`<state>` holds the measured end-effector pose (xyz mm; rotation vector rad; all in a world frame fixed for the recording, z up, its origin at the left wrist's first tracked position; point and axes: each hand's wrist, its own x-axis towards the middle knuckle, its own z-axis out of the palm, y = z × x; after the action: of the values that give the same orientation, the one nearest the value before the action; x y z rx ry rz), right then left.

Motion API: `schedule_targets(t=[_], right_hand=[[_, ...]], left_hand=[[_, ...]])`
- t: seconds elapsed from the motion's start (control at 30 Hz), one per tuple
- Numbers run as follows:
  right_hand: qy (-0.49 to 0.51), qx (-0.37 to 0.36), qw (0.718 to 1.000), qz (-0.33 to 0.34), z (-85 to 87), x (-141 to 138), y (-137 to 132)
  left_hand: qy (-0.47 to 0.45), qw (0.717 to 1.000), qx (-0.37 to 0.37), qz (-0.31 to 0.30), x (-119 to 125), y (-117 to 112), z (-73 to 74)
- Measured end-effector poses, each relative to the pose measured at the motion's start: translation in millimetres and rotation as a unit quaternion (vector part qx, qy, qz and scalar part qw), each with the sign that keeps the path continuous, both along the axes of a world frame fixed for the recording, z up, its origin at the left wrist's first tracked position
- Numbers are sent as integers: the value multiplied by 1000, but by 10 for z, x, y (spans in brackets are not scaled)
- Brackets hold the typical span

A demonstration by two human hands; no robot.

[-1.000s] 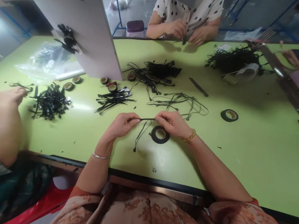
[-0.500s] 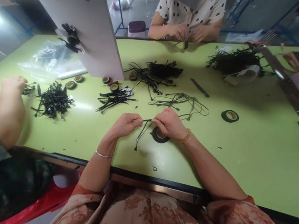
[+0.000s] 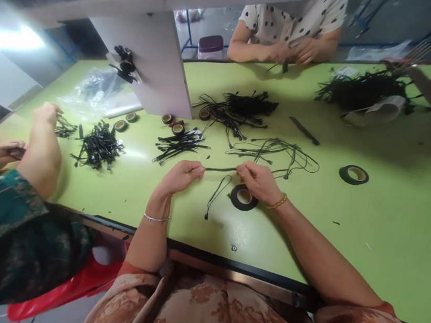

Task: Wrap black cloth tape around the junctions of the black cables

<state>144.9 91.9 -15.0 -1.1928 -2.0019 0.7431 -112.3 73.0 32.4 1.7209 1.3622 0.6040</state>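
Observation:
My left hand (image 3: pixel 180 176) and my right hand (image 3: pixel 259 180) each pinch one end of a thin black cable (image 3: pixel 220 169), stretched level between them above the green table (image 3: pixel 371 214). A loop of the same cable hangs down to the table under my hands. A roll of black tape (image 3: pixel 243 197) lies flat just below my right hand. Loose black cables (image 3: pixel 276 151) lie right behind my hands.
Bundles of black cables (image 3: pixel 180 142) and small tape rolls (image 3: pixel 172 124) lie further back, with another tape roll (image 3: pixel 353 174) at right. A person's arms (image 3: pixel 42 149) work at the left by a cable pile (image 3: pixel 98 146). Another person (image 3: pixel 289 49) sits opposite. A white panel (image 3: pixel 156 69) stands upright.
My hands have drawn apart a little, so the cable stretch between them is longer. The view has shifted, and the person on the left has moved a hand toward the cable pile.

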Motion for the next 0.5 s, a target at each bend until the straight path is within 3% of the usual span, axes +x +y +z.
schedule_targets(t=[0.13, 0.2, 0.37, 0.43, 0.5], right_hand=[[43, 5, 998, -44, -59, 36, 23], [45, 4, 998, -42, -80, 48, 26], [58, -3, 998, -33, -103, 54, 28], [72, -1, 997, -41, -102, 56, 35], [88, 4, 995, -54, -96, 59, 44]], left_hand=[[-6, 983, 35, 180, -247, 105, -87], [22, 972, 38, 232, -375, 178, -156], [121, 899, 219, 360, -486, 276, -251], [126, 915, 194, 329, -390, 232, -212], [135, 968, 94, 192, -208, 144, -146]])
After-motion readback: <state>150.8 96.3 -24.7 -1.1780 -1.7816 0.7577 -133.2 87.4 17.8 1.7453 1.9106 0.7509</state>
